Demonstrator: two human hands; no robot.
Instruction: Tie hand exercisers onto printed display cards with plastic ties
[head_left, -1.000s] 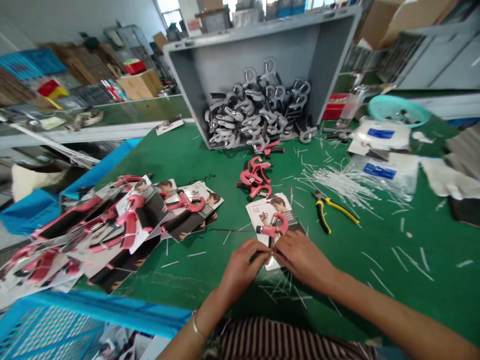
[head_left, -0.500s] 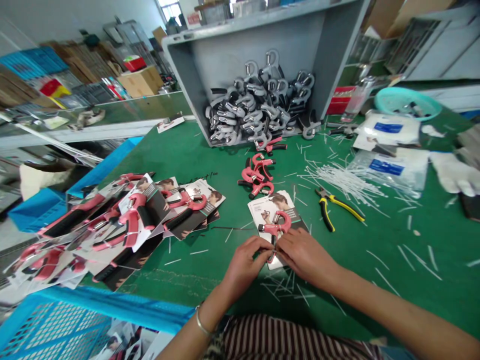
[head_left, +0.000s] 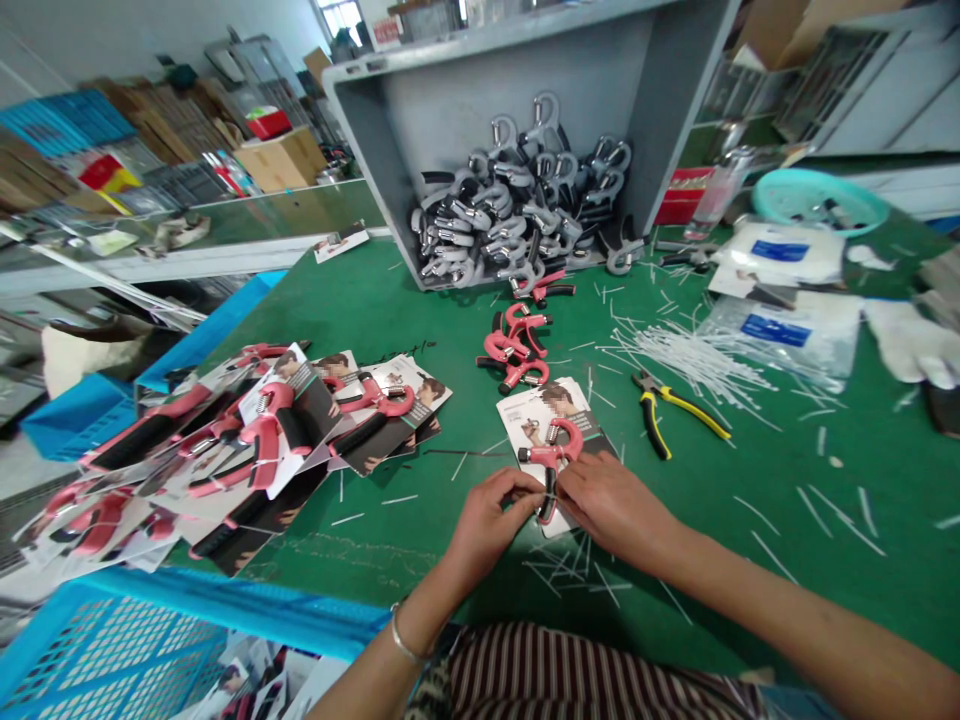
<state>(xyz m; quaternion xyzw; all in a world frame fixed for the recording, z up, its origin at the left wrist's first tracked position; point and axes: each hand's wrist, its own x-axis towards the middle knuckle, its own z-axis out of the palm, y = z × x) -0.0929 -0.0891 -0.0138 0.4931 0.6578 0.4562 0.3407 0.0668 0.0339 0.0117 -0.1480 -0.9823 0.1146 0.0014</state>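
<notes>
A red hand grip tool (head_left: 554, 456) with black handles lies on a printed card (head_left: 517, 418) in front of me. My left hand (head_left: 500, 519) pinches at the handle's left side, thumb and forefinger closed around something thin, seemingly a white tie. From the right, my right hand (head_left: 609, 502) meets it at the same handle with fingers closed; what they hold is too small to name. White ties (head_left: 694, 360) lie in a heap at the right, beside yellow-and-black pliers (head_left: 667, 410). Several loose red grips (head_left: 516, 350) sit beyond the card.
A grey crate (head_left: 517, 85) on its side holds many grey grips. Carded red grips (head_left: 262, 430) are piled at the left. A blue basket (head_left: 112, 640) stands front left. Plastic bags (head_left: 787, 335), a glove (head_left: 904, 340) and a turquoise bowl (head_left: 817, 190) are at the right.
My fingers have shifted slightly at the handle, and more of its red lower end shows between my hands. The tool and card remain in nearly the same place.
</notes>
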